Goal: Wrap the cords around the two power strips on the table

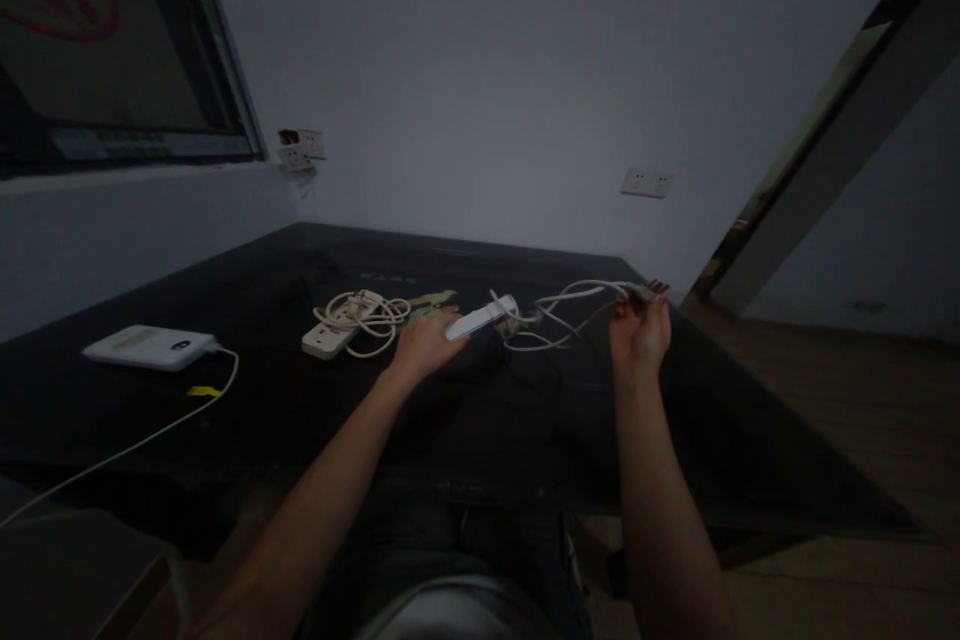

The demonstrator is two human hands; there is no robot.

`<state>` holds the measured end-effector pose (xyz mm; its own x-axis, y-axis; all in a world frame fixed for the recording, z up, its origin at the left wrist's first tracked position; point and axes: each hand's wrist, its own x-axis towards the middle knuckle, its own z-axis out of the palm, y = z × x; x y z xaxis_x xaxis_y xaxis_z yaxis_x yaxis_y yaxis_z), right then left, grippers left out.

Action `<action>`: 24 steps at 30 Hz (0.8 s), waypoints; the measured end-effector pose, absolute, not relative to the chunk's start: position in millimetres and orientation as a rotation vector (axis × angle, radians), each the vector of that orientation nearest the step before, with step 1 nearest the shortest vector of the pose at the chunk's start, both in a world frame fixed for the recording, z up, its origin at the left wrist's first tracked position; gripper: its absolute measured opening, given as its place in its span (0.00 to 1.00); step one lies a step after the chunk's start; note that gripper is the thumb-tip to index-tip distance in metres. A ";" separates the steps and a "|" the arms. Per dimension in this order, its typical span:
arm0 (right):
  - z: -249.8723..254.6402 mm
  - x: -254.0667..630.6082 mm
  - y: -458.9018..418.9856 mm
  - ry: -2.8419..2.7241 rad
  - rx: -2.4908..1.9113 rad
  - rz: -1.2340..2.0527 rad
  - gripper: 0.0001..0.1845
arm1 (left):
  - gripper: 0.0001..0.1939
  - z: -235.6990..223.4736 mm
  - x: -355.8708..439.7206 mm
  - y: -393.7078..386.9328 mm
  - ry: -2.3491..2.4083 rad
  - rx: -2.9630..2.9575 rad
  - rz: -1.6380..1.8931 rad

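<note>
Cord (600, 283) slack between both hands, black table (517, 440)

Left hand (426, 345): closed round the near end of a white bar (480, 318). Bar is held on a slant, far end pointing away and to the right, over the middle of the table. Too dim to make out any detail on its face. Cord crosses the bar's far end, then runs right in loose loops.

Right hand (640, 328): fingers drawn in, palm up, pinching the other end of that cord at a plug (651, 289). Prongs point right. Hand is over the table's right part, well apart from the left one. Exact finger placement hard to tell in this light.

Left of the left hand: cream power strip (322, 341) on the table, lying at an angle, with its own cord coil (390, 332) heaped over its far part. Something pale green (435, 299) lies just beyond the left hand; can't tell what.

Far left: flat white box (142, 347) with a small dark oval near one end. Thin white cable (229, 380) leaves that end and runs down over the near edge. Small yellow strip (204, 391) sits beside the cable.

Back wall (450, 100): double socket (646, 183) right of centre, more sockets (311, 142) at the left corner, next to a window (127, 50) with red marks.
</note>
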<state>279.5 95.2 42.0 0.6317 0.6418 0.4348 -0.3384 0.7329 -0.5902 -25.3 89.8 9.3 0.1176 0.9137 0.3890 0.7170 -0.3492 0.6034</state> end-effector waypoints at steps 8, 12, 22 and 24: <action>100.6 275.8 114.4 -0.863 -0.467 0.355 0.13 | 0.18 4.8 -29.9 97.8 1.376 2.109 0.961; 120.1 272.5 126.9 -0.948 -0.450 0.300 0.14 | 0.13 9.6 -30.6 96.9 1.195 2.108 0.822; 86.4 243.6 136.4 -0.967 -0.555 0.502 0.19 | 0.19 33.0 -33.8 75.2 0.603 1.769 0.478; 72.3 238.8 132.1 -0.992 -0.580 0.588 0.20 | 0.22 32.6 -34.6 73.8 0.547 1.626 0.608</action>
<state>238.8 132.1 72.3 0.4224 0.6878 0.5903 -0.1885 0.7037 -0.6850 -34.6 73.8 32.6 0.7483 0.6585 0.0807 0.0114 -0.1343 0.9909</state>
